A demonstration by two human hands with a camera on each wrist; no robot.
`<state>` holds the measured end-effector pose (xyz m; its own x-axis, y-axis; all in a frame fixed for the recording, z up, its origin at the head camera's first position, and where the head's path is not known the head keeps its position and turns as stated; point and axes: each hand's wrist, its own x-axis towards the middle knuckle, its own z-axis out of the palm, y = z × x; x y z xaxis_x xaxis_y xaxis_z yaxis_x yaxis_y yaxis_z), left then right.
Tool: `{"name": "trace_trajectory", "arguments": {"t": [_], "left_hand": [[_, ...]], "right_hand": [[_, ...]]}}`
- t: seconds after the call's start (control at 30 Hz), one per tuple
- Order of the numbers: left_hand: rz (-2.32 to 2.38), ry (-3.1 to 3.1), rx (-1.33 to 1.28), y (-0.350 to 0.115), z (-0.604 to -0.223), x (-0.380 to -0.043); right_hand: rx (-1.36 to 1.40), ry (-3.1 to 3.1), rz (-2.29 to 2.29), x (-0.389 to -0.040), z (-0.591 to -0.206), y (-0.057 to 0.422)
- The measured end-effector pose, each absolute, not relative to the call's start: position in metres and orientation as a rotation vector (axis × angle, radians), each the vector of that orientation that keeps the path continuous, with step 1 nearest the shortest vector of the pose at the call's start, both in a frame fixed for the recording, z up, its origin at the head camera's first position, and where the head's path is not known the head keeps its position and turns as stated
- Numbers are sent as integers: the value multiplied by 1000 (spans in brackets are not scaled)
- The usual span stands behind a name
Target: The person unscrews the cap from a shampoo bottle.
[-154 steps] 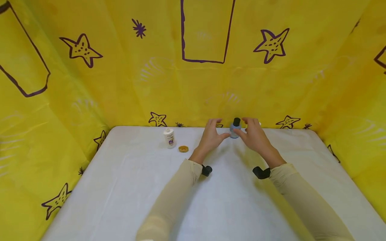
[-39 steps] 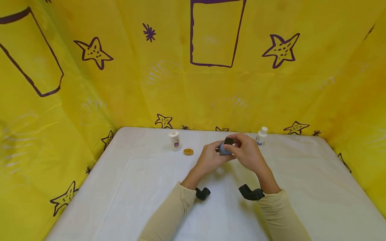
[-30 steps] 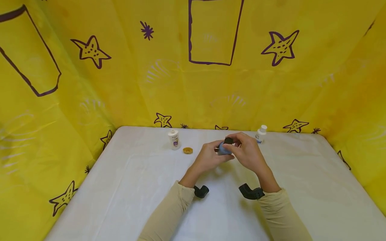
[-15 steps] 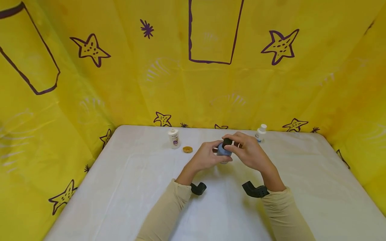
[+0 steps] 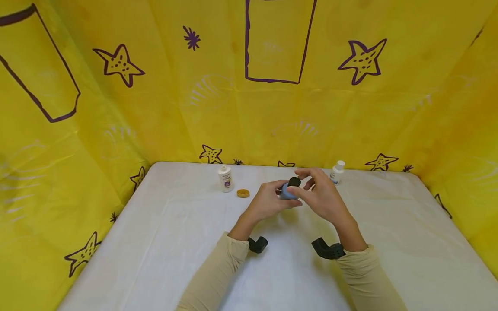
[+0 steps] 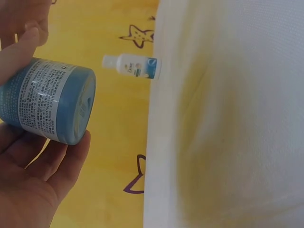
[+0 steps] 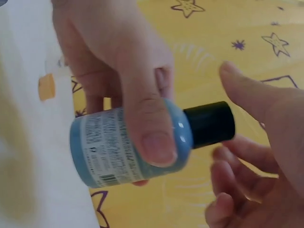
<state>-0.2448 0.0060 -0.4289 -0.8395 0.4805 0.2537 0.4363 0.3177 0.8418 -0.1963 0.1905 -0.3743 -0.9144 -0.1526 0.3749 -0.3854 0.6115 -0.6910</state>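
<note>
On the left of your white table [image 5: 155, 250], a small white bottle [image 5: 225, 179] is standing upright near the back edge. A yellow lid [image 5: 243, 193] is lying just beside it, to its right. A yellow backdrop [image 5: 256, 116] printed with purple starfish is rising behind everything.

Next, moving right, your left hand [image 5: 266, 202] is curling its fingers and thumb round the body of a blue bottle [image 7: 107, 149]. You are holding that bottle in the air in front of you; the left wrist view is showing its base hanging free of the table. Five seconds ago it was standing near the back edge, so your left hand now seems to be carrying all its weight. A black cap [image 7: 209, 124] is sitting on its neck.

Just right of that, your right hand [image 5: 323, 198] is spreading loosely around the cap. Half a second ago it was pinching the cap; now one finger is standing away, leaving a visible gap. Whether another fingertip is touching the cap's edge, you cannot tell. With the cap remaining seated, this is looking like a loosened hold between grips, and the handling of the cap seems unfinished.

Farthest right, a second small bottle [image 5: 336, 173], white-topped, is standing upright behind your right hand.
</note>
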Motion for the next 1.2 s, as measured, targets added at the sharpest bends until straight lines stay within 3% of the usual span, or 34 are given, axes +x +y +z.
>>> {"name": "trace_trajectory", "arguments": {"t": [0.3,0.9,1.2], "left_hand": [[1575,2537,846,8,-423,-240],[1594,2513,779,4,-420,-242],[1619,2507,823,6,-422,-242]], "right_hand": [[369,-2338,1061,-196,-378,178],[618,-2485,1147,-192,-371,188],[401,-2499,1208,-193,-370,186]]}}
